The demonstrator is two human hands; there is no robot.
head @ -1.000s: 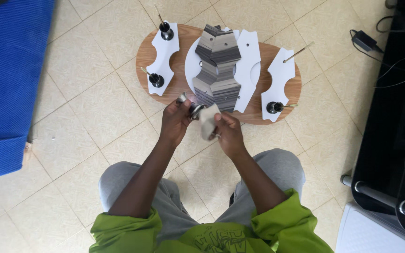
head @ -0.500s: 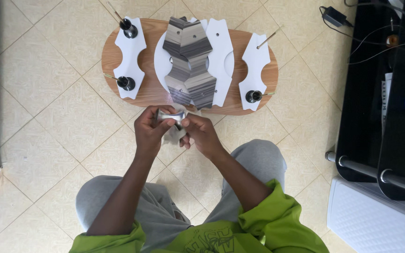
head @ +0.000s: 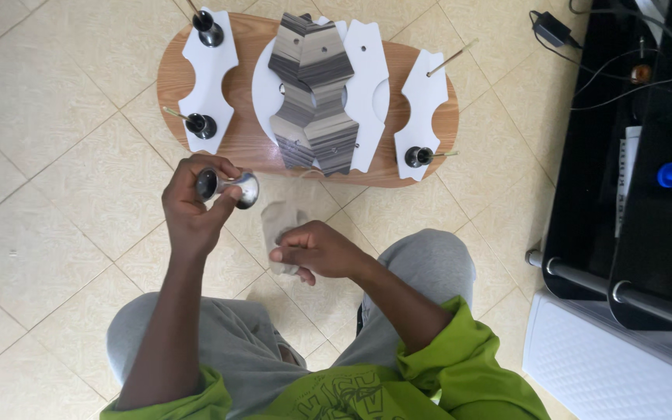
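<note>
Head view: hands have pulled apart since a moment ago, left hand (head: 196, 210) now pinching the shiny metal piece (head: 229, 186) alone, right hand (head: 316, 250) just beside it closed on the grey cloth (head: 280, 222), so wiping looks paused.

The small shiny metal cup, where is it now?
In the head view, the small shiny metal cup is in the left hand, just below the oval wooden board, left of the grey cloth held by the right hand.

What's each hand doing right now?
Left hand: closed on a shiny metal piece.
Right hand: closed on a grey cloth.
</note>
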